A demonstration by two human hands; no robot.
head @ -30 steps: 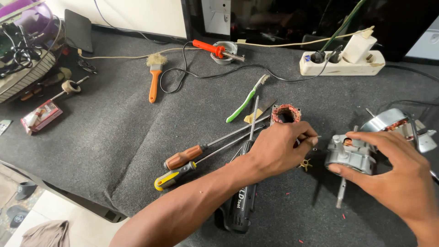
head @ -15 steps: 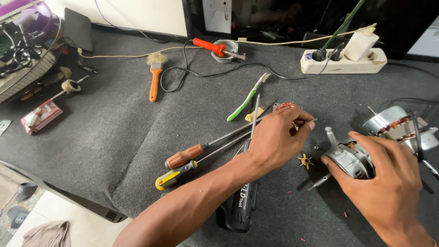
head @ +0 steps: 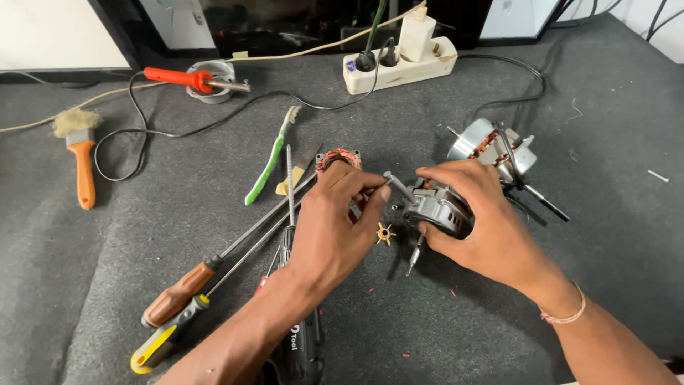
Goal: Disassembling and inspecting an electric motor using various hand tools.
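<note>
While right hand point(head: 477, 221) grips motor housing point(head: 438, 210) — left hand point(head: 335, 221) beside

Off to my left I see an orange-handled brush point(head: 80, 153) lying flat, a red soldering iron point(head: 187, 78) on its round stand, a green toothbrush point(head: 271, 157) mid-bench, and a white power strip point(head: 399, 63) up top, plugs in.

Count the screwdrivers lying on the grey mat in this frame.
2. A brown-handled screwdriver and a yellow-and-black-handled screwdriver lie side by side at lower left, shafts running up under the left hand. The hands may hide more.
</note>
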